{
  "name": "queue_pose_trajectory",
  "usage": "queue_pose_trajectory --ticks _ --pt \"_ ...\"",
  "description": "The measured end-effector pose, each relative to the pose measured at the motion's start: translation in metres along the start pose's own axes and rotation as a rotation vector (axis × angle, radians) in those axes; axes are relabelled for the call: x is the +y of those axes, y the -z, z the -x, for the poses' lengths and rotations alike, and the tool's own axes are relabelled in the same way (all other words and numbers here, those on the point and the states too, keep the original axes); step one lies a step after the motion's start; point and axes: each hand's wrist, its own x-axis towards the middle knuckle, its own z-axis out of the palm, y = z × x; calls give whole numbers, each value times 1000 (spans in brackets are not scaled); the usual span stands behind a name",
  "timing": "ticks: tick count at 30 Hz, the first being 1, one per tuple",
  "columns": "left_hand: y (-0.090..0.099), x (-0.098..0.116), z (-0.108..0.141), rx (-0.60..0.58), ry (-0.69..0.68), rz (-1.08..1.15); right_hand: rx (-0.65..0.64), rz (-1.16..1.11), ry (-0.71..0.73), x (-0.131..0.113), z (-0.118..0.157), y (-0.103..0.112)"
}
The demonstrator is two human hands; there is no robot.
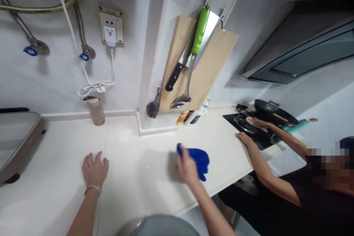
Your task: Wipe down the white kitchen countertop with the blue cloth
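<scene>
Right hand [187, 165]: closed around a blue cloth [199, 159]; cloth extends beyond the fingers, above the white countertop [129, 177]. Left hand [95, 169]: empty, fingers spread and slightly curled, at the countertop, well apart from the cloth.

A wooden cutting board [211, 70] hangs on the wall, with a black-handled knife [174, 77] and a green-handled slotted spatula [190, 55] in front of it. A steel-wool scrubber [152, 109] (a tight, wiry ball) hangs just beside the board. Farther right, a black wok [272, 112] sits by the black cooktop [258, 131]. Left, a brownish bottle [97, 111] stands near the wall.
</scene>
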Motion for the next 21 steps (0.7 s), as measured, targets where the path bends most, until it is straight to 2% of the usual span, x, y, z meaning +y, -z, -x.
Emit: queue_pose_trajectory --ticks 2,3,5,6,9,12,16,21 --pt "0 -2 0 -4 -5 24 -226 -84 194 -25 34 -30" --pt "0 -2 0 -6 -10 40 -449 -161 341 -31 49 -39" --pt "1 -4 0 -11 -17 91 -590 -229 384 -27 72 -47" --pt "2 -5 0 -15 -22 120 -586 -229 364 -18 80 -47" --pt "5 -2 3 -46 -45 180 -380 -145 262 18 91 -41" --pt "8 14 13 -140 -126 233 -238 -142 247 43 99 -38" --pt "9 62 36 -317 -247 321 -269 -172 293 37 111 -47" --pt "6 125 58 -515 -285 333 -266 0 350 19 109 -67"
